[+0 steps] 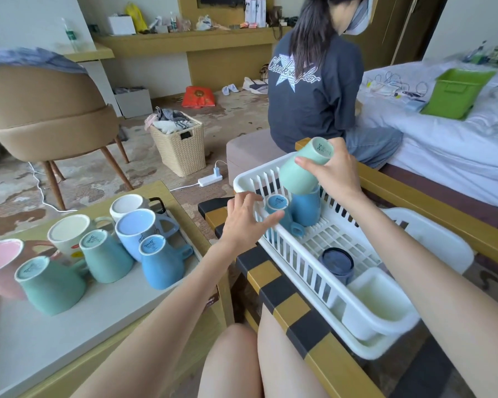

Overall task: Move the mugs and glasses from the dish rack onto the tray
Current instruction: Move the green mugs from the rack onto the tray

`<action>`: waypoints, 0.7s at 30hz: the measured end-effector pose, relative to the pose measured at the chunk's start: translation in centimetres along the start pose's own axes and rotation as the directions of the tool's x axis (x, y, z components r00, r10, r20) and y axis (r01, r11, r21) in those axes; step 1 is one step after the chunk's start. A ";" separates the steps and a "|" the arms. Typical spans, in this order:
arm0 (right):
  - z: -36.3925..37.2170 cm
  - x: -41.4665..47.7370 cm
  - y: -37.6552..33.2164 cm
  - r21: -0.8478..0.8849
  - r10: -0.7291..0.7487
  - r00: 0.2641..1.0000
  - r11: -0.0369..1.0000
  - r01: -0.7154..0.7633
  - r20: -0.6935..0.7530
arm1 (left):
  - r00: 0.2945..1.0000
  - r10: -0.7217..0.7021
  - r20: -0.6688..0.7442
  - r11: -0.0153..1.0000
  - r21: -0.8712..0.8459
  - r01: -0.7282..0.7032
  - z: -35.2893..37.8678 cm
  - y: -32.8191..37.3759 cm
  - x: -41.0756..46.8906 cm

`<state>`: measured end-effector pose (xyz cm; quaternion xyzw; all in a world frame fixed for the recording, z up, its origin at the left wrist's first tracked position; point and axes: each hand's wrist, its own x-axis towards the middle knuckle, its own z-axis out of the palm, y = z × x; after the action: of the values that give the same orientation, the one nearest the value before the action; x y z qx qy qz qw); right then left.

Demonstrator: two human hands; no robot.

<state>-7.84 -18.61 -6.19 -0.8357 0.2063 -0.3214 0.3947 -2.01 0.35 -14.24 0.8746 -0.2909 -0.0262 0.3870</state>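
**mugfan:** Where's the mint mug (pixel 305 168) sitting right now?

**rackwatch:** It isn't sitting, it's hanging upside down over the far end of the rack (pixel 296 265), just above a tall blue mug (pixel 309 209). The right grip (pixel 331 173) is pinching it near the base, thumb on the left side and fingers wrapping the far side. Its long axis is tilting: base pointing up and far, mouth down and near-left.

**mugfan:** And the other hand?

**rackwatch:** The left grip (pixel 242 219) is spreading wide around a small blue mug (pixel 276 209) in the rack's far left corner, also upside down. I can't tell if it's touching. A dark mug (pixel 335 264) is waiting nearer in the rack.

**mugfan:** So which way is the tray?

**rackwatch:** The tray (pixel 84 320) is lying well off to the left on the other counter (pixel 184 219). It's carrying seven mugs, with bare space at its near end. I'm guessing that's what the next move is hinging on. The mint mug is going to have to travel left, across the left arm, and the left grip is the one nearer the tray.
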 end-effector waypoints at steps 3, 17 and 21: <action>0.2 -1.5 -2.2 0.107 0.038 0.999 0.993 -0.040 0.021 | 0.998 0.022 0.059 0.967 -0.254 -0.006 -2.3 0.7 -0.3; 5.9 -8.7 -8.4 -0.012 0.179 0.966 0.984 -0.180 0.186 | 0.957 0.188 -0.223 0.978 0.137 -0.160 -8.5 1.2 -6.3; 8.1 -11.1 -9.2 0.160 0.086 0.927 0.975 -0.154 0.364 | 0.942 0.123 -0.312 0.988 0.131 -0.086 -10.2 -1.4 -8.5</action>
<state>-9.20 -2.16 -6.90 -0.8251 0.1517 -0.1583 0.5206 -5.66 12.33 -9.61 0.8715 -0.2715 0.1531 0.3786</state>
